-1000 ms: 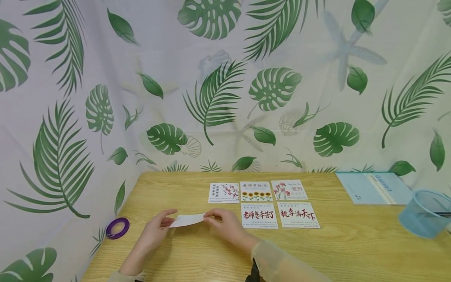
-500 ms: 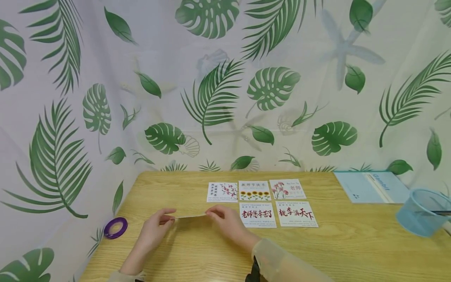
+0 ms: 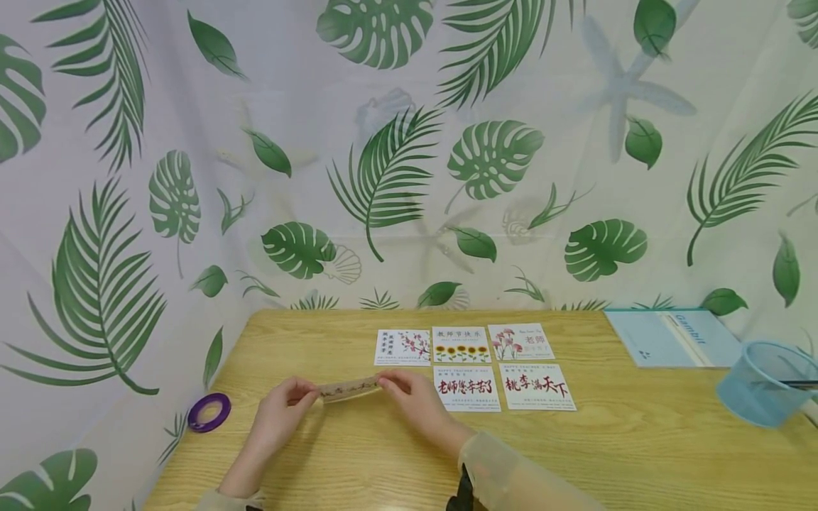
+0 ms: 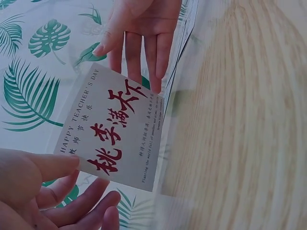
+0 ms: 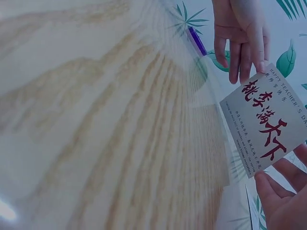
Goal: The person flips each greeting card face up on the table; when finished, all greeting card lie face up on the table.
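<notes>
A white greeting card with red Chinese lettering is held above the table between both hands, strongly tilted in the head view. My left hand pinches its left end, thumb on the printed face in the left wrist view. At the other end, my right hand pinches a corner. The card's printed side shows fully in the right wrist view. Beyond the hands lie a blossom card, a sunflower card, a pink-flower card and two red-lettered cards, in two rows.
A purple ring-shaped roll lies at the table's left edge. On the right are a pale blue folder marked "Gambit" and a translucent blue cup holding slim items. Leaf-print cloth hangs behind the wooden table.
Between both hands the greeting card has tilted: first a plain white surface showed, then nearly just its edge, now a narrow view of the lettering. The cards on the table stayed put.
</notes>
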Motion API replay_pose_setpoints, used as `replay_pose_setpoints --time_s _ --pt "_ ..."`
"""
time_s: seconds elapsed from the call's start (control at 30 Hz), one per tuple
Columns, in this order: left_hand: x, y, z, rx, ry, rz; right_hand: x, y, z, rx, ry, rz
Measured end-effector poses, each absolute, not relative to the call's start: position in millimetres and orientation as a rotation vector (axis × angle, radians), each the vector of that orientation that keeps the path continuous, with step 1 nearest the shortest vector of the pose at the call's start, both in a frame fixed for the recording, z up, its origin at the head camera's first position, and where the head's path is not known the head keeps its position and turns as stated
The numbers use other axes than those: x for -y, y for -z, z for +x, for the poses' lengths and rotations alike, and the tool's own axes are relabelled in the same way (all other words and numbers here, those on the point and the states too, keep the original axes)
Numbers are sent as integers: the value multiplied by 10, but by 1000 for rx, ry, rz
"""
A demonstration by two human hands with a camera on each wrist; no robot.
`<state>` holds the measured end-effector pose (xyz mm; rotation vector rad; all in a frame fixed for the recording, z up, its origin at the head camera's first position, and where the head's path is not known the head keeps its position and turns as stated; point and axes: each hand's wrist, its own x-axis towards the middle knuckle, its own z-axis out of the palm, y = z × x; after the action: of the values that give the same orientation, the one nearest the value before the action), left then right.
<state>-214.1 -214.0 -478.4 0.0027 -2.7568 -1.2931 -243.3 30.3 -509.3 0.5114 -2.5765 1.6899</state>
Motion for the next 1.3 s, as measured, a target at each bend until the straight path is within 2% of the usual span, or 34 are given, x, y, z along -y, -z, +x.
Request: replay_pose_setpoints --time_s 0.43,1.3 --pt "2092 4756 -2156 2637 1577 108 -304 5088 -2399 2465 -1778 528" --pt "1951 4780 -2239 2528 1645 147 -367 5100 -2375 2496 -1565 572"
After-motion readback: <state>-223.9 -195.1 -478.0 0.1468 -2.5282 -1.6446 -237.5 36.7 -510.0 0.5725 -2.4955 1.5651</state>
